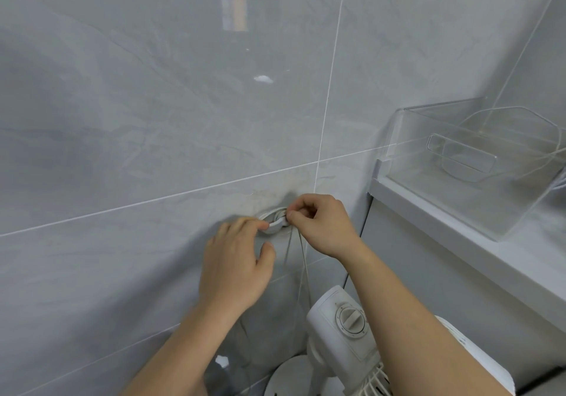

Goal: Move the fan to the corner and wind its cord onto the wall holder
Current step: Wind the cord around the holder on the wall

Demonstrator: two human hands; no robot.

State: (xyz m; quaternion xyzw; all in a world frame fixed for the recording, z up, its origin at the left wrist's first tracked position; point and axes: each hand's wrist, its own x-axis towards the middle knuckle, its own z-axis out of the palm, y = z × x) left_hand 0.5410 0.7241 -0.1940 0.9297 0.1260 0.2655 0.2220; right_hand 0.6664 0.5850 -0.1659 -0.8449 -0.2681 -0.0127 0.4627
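A grey tiled wall [153, 120] with pale grout lines fills most of the view, a small white patch on it above the middle. To the right a white ledge [444, 230] runs out from the corner and carries a clear plastic bin [459, 150]. Low in the frame, just beside the wall and under the ledge, stands the white fan [343, 334], its round base at the bottom edge and 1 ribbed control dial facing up on its housing. The person's 2 bare forearms reach up from below to a small round white wall holder [275, 221] fixed to the tile. The left hand [235, 270] has its fingers curled, with a fingertip pressed on the lower left rim of the holder and the thumb held just below it. The right hand [321, 221] pinches the thin pale cord [303, 261] between thumb and curled fingers right at the holder's right side. From there the cord drops in 2 strands down the wall toward the fan. How many turns lie on the holder cannot be told.
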